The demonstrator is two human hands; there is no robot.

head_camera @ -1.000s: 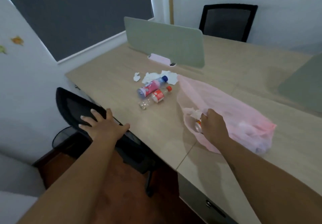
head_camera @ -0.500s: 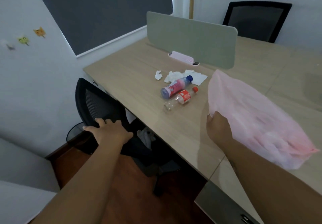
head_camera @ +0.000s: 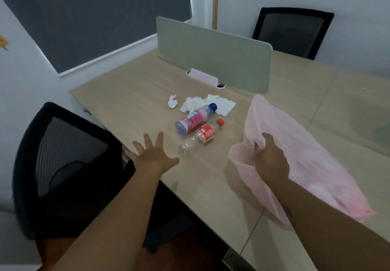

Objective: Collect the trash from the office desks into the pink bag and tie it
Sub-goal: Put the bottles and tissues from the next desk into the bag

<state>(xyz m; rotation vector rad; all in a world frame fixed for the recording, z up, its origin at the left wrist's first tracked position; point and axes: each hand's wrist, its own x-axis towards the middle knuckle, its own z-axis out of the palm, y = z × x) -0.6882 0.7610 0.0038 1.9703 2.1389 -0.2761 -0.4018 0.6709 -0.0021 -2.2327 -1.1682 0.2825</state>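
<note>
Head view shows the left hand (head_camera: 155,155) empty with fingers spread above the desk (head_camera: 130,102) edge, while the right hand (head_camera: 269,158) is clamped on the rim of the pink bag (head_camera: 295,154), whose body trails off to the right. The clear bottle (head_camera: 199,136) lies just ahead and right of the left hand, base toward it, its long axis running up-right to the red cap. That makes the left hand the nearer one; the pink-labelled bottle (head_camera: 195,118) and crumpled tissues (head_camera: 202,104) lie farther back.

A light wooden desk (head_camera: 130,102) bears two bottles (head_camera: 196,118), crumpled tissues (head_camera: 193,103) and a pink bag (head_camera: 295,154).
</note>
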